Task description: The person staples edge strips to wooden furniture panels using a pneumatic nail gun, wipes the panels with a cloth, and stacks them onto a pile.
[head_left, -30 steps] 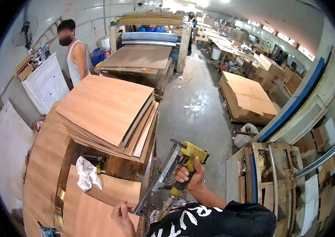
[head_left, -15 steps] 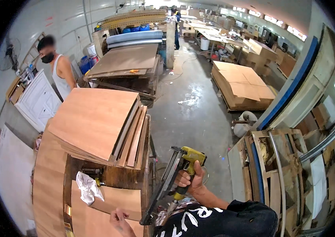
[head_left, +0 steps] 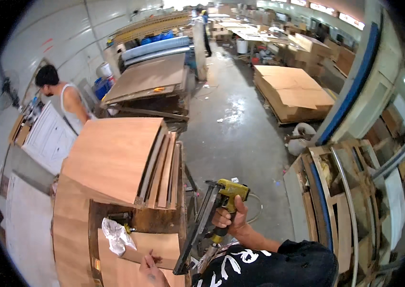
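My right hand (head_left: 231, 220) is wrapped round the grip of a yellow and black nail gun (head_left: 233, 193), held upright with its long black magazine slanting down toward the bench. An air hose (head_left: 255, 215) loops behind it. My left hand (head_left: 152, 272) hovers low over a thin plywood board (head_left: 140, 246), its fingers curled together; whatever is between them is too small to make out. Just beyond that hand, a crumpled white plastic bag (head_left: 117, 236) lies on the board. A second tool (head_left: 126, 222), dark and yellowish, is partly hidden behind the bag.
A stack of plywood sheets (head_left: 111, 155) rises at the bench's far end. Left of it, a person in a white sleeveless top (head_left: 73, 103) stands near a white panelled door (head_left: 49, 136). A wooden rack of offcuts (head_left: 336, 191) stands close on my right. More sheets (head_left: 293, 88) are stacked beyond.
My view has shifted slightly. My left hand has moved a little right over the board. The nail gun stays in my right hand. The other person has turned the head down.
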`<state>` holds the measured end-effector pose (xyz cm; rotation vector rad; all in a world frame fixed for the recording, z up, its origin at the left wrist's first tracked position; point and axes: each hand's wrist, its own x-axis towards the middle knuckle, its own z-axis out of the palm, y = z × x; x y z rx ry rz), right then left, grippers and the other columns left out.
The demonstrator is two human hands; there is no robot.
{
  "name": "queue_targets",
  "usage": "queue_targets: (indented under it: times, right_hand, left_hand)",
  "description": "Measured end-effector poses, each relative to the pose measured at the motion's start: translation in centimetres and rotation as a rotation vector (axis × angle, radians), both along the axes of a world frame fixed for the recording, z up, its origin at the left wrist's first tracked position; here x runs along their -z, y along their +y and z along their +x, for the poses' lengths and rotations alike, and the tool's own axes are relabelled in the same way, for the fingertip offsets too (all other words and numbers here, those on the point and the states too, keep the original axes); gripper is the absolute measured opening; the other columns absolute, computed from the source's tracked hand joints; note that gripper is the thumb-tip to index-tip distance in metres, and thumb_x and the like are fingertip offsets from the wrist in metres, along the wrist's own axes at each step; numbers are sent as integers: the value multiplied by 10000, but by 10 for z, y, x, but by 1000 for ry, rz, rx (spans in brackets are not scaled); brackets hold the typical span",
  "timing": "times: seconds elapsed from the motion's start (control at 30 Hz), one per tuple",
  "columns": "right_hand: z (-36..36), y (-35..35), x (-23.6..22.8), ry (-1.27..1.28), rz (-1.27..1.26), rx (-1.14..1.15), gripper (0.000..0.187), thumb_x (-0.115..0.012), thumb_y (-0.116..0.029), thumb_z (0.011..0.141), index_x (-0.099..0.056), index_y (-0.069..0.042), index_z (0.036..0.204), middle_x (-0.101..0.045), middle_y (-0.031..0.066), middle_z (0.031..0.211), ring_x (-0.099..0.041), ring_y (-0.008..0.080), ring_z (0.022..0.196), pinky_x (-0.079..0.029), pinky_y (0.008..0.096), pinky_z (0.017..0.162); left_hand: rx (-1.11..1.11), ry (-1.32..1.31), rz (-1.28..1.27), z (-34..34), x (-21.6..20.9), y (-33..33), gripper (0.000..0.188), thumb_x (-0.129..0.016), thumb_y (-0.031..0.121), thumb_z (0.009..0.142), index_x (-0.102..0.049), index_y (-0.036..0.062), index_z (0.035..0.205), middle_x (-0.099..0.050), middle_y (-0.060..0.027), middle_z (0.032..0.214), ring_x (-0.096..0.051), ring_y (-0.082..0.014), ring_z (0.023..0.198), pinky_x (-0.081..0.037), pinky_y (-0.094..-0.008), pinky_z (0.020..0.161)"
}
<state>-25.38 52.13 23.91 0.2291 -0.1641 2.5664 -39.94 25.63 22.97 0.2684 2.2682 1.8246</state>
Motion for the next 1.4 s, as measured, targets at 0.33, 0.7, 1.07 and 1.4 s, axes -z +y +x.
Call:
queue_targets:
  times: [0.33,0.7,1.07,1.4]
  right_hand:
    - [1,8,12,20,178,39,730,-480,-640,900,-504,-37,1309,-507,3,604,-452,81,452,-444,254,446]
    - [-33,-38,-2,-229,264,-201,593,-519,-623,885,-610,-37,875,-472,-21,586,-415,101,428,-368,264,426]
    - [-73,-70,-39,-70,486,-316,487,-460,-501,943,-536,-84,1183,-506,-7,694,-428,134,557,-372,311,566]
    - [-42,-36,-19,-156,66,19,628,-453,-571,943,-470,-42,1279,-556,32,616,-530,148,449,-484,316,455]
  left_hand:
    - [-21,-14,21,3,-9,-1,209,-643,158,902,-711,-31,960,-690,-59,807,-626,-104,702,-501,-240,659]
    - [-7,-317,1137,34,-16,37,725,-278,620,958,-463,8,1300,-558,-205,1235,-536,-297,1123,-392,-398,987]
    - [308,-402,1079,-19,-64,37,680,-277,580,984,-424,21,1342,-598,-115,1098,-573,-216,1003,-473,-356,907]
    - [711,406,76,8,-104,51,701,-641,394,900,-328,81,1443,-415,-150,1402,-438,-310,1289,-365,-413,1066]
